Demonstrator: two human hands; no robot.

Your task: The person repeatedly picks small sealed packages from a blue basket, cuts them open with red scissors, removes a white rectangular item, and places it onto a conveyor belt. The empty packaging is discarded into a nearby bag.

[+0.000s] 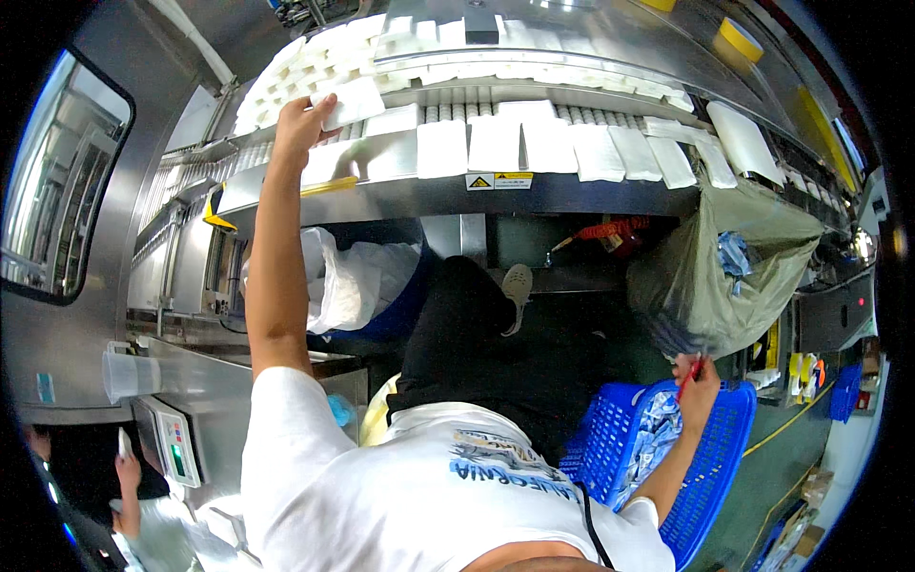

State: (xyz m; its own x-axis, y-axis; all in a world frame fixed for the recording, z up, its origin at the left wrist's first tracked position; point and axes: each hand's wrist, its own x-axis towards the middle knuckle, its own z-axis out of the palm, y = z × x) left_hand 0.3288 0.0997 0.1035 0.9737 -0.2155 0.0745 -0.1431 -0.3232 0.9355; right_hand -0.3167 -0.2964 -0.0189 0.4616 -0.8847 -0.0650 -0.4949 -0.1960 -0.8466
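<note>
My left arm reaches far forward over the machine, and my left hand is closed on the edge of a flat white packet. Beneath it runs a roller conveyor with several similar white packets lying along its front plate. Off to the right, my right hand is closed around a thin red object, whose kind I cannot make out. That hand is above the rim of a blue plastic basket holding crumpled blue-and-white wrappers. A dark blur lies just beyond its fingers.
Many white pieces are heaped at the far left. A blue bin with a white liner stands below the machine; a greenish plastic bag hangs at the right. A digital scale and another person's hand are at lower left.
</note>
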